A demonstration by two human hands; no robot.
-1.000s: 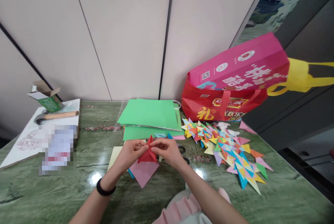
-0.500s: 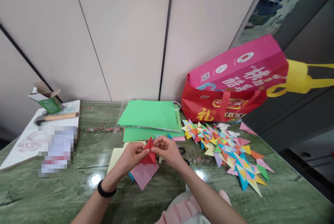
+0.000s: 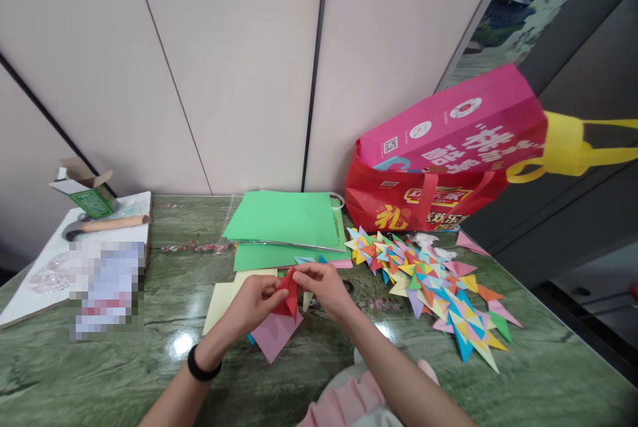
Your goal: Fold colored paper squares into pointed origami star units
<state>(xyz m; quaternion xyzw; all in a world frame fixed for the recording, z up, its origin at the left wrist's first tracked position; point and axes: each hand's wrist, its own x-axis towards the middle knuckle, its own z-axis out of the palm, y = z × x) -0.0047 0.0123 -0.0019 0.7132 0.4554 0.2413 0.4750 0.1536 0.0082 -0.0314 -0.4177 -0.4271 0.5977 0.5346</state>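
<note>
A folded red paper (image 3: 290, 295) is held up between both hands. My left hand (image 3: 260, 302), with a black band on the wrist, pinches its left side. Fingers of my right hand (image 3: 321, 287) grip it near the top right edge. Below the red paper lies a pink square sheet (image 3: 275, 334), one corner pointing toward me, with a bit of blue paper at its left. Pale yellow sheets (image 3: 219, 301) lie left of and behind my left hand. Green sheets (image 3: 284, 221) are stacked beyond the hands.
Many coloured folded paper pieces (image 3: 428, 281) spread over the right of the green table (image 3: 124, 380). Behind them stands a red bag (image 3: 383, 194) with a pink box. At left, a white board (image 3: 24, 294) bears a wooden-handled tool (image 3: 114, 222) and a green box (image 3: 94, 201).
The red paper has turned and looks narrower, its tip slightly lower and further right. My left hand has shifted a little to the right along with it, and my right hand's fingers have moved on its edge.
</note>
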